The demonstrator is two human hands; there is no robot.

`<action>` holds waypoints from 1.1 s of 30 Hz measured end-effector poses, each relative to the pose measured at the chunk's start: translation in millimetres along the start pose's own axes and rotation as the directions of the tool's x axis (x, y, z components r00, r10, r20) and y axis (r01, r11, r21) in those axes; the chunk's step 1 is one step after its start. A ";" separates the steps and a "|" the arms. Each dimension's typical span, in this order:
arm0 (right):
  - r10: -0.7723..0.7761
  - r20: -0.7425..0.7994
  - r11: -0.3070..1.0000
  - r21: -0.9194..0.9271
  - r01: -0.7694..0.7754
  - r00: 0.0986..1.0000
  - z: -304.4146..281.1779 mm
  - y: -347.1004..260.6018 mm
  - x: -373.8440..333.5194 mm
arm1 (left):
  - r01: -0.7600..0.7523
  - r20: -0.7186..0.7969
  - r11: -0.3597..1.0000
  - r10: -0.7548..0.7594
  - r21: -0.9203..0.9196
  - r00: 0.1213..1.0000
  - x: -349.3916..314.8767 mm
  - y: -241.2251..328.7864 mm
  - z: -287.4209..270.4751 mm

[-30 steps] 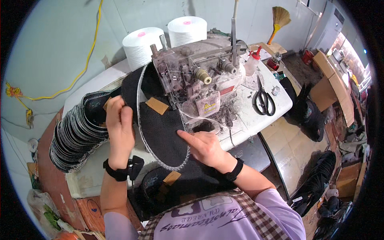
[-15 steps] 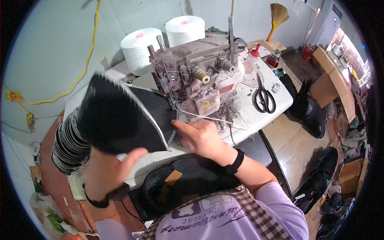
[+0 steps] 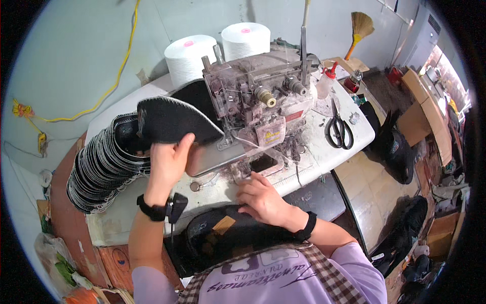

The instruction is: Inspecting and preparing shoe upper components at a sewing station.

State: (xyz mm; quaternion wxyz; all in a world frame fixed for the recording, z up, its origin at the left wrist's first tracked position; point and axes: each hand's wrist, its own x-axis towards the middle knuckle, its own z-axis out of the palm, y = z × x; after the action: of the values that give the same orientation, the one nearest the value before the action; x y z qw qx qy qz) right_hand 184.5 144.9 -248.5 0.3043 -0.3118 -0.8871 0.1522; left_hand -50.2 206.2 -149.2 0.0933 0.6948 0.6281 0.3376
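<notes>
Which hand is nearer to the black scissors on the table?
The right hand. It rests at the table's front edge, left of the scissors. The left hand holds a black fabric piece farther left.

— What is hidden behind the black, white-edged fabric piece (image 3: 174, 121)?

— The fingertips of the left hand (image 3: 169, 162) are covered by it, and part of the stack of black stitched pieces (image 3: 101, 167) is masked.

— And lower down?

— The black fabric pile (image 3: 228, 235) is partly covered by the right hand (image 3: 263, 200); the needle area of the grey overlock sewing machine (image 3: 258, 106) cannot be made out.
</notes>
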 end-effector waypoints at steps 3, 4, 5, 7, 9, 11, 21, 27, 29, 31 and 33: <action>0.055 0.048 0.996 0.069 -0.058 0.997 -8.3 14.0 0.7 | 0.111 -0.240 0.918 -0.018 0.381 0.971 26.9 -25.7 -10.7; 0.053 0.009 0.998 0.024 -0.053 0.999 -13.4 18.0 4.3 | 0.065 -0.338 0.914 0.081 0.400 0.938 33.4 -24.9 -14.9; 0.041 -0.028 0.999 -0.021 -0.042 0.999 -17.5 19.2 6.9 | 0.161 -0.344 0.874 0.008 0.458 0.939 39.7 -21.4 -23.6; 0.053 -0.029 0.997 -0.059 -0.054 0.998 -16.5 15.4 6.4 | -0.008 -0.424 0.838 0.284 0.546 0.860 45.1 -11.5 -29.7; 0.065 -0.023 0.993 -0.093 -0.067 0.998 -12.7 11.7 5.2 | -0.413 -0.122 0.594 0.658 0.690 0.743 45.5 19.8 -28.9; -0.009 0.060 0.995 -0.102 0.015 0.998 -8.6 6.2 2.5 | -0.616 0.171 0.601 0.631 0.510 0.757 51.4 -4.2 -29.5; -0.058 0.034 0.997 -0.056 0.060 0.998 -7.0 -3.4 -14.7 | -0.316 0.458 0.464 -0.232 0.828 0.858 20.7 -113.9 -30.7; 0.251 -0.186 0.921 0.348 -0.175 0.950 -48.8 27.2 4.1 | -0.407 0.432 0.600 0.111 0.689 0.895 -5.6 -100.2 -54.2; 0.486 -0.209 0.753 0.593 -0.285 0.849 -56.9 25.8 19.6 | -0.519 0.233 0.774 0.464 0.362 0.855 -26.9 -56.2 -49.1; 0.526 -0.184 0.681 0.675 -0.282 0.830 -62.0 22.3 36.2 | -0.441 -0.004 0.896 0.441 0.052 0.897 -65.2 -51.6 -14.4; 0.442 0.153 0.323 0.892 -0.317 0.884 -64.7 25.6 43.5 | -0.372 -0.012 0.903 0.378 -0.216 0.926 -73.5 -11.6 -8.3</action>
State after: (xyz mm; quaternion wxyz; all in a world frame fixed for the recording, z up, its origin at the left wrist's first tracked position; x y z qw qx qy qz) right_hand 210.4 197.6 -191.2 0.4296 -0.3072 -0.5479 0.6488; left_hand -63.2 137.3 -175.2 0.1105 0.7934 0.4413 0.4043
